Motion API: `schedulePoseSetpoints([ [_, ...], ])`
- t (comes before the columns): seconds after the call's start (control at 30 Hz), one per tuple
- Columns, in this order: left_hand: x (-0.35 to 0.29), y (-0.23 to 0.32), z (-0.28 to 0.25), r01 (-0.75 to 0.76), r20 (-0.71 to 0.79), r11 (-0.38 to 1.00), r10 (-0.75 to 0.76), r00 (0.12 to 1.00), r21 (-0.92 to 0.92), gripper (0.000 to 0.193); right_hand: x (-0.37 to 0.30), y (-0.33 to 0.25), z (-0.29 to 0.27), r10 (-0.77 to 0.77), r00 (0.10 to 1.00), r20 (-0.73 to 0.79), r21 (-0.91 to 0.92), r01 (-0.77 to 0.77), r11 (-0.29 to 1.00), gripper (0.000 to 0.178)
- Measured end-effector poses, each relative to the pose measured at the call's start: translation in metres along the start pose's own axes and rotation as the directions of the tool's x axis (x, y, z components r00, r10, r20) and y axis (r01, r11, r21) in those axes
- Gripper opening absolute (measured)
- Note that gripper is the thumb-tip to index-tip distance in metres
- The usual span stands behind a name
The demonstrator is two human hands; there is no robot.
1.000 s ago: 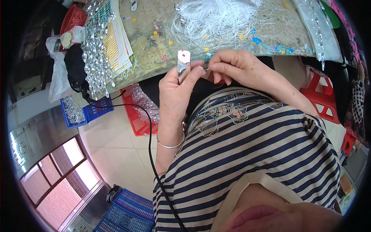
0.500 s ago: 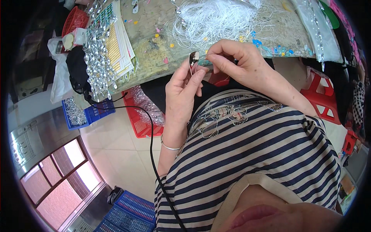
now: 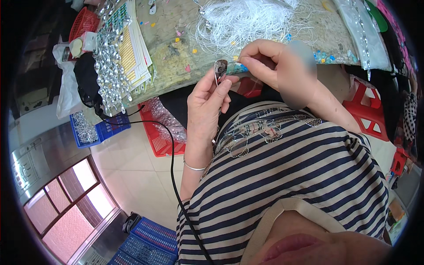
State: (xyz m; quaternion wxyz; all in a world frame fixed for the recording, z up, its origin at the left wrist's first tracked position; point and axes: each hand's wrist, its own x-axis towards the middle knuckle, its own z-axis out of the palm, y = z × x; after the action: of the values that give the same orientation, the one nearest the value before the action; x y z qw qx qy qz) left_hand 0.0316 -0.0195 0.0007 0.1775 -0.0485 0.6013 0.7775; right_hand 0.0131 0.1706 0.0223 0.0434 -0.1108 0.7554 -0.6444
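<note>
My left hand (image 3: pixel 204 106) pinches a small, shiny, mirror-like piece (image 3: pixel 221 67) with a rounded top between thumb and fingers. It is held upright just off the table's near edge. To its right, my right hand (image 3: pixel 263 59) is closed with thumb and forefinger together. Whatever those fingertips hold is too fine to make out. A blurred patch covers the back of that hand. Beyond both hands, a loose heap of white thread (image 3: pixel 247 24) lies on the worn table (image 3: pixel 165 59).
Strands of clear faceted beads (image 3: pixel 108 70) hang over the table's left edge beside paper sheets (image 3: pixel 137 57). Below are a red basket (image 3: pixel 164 148) of bagged pieces and a blue basket (image 3: pixel 104 134). A black cable (image 3: pixel 172 163) crosses my left side. A red stool (image 3: pixel 364 106) stands right.
My right hand has shifted slightly up and right, a little farther from the shiny piece. The piece has turned a little in my left hand and looks darker.
</note>
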Motion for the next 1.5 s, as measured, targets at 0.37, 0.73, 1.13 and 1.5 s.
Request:
schedulePoseSetpoints([
  [0.37,-0.001,-0.002,-0.001,0.005,-0.001,0.999,-0.005,1.0,-0.048,0.038,0.0,0.011,0.003,-0.248,0.969,-0.01,-0.228,0.239,0.944,0.004],
  [0.73,-0.002,0.002,-0.003,0.012,-0.013,0.999,-0.013,1.0,-0.034,0.036,0.001,0.011,0.005,-0.244,0.97,-0.007,-0.267,0.233,0.935,0.004],
  [1.13,-0.004,0.002,-0.004,-0.012,-0.028,0.999,0.01,1.0,-0.04,0.037,-0.003,0.013,0.007,-0.147,0.989,0.004,-0.211,0.145,0.967,0.004],
  [1.5,-0.005,0.001,-0.005,0.004,-0.04,1.0,-0.005,0.999,-0.028,0.033,-0.002,0.013,0.004,-0.209,0.977,-0.03,-0.258,0.195,0.946,0.004],
])
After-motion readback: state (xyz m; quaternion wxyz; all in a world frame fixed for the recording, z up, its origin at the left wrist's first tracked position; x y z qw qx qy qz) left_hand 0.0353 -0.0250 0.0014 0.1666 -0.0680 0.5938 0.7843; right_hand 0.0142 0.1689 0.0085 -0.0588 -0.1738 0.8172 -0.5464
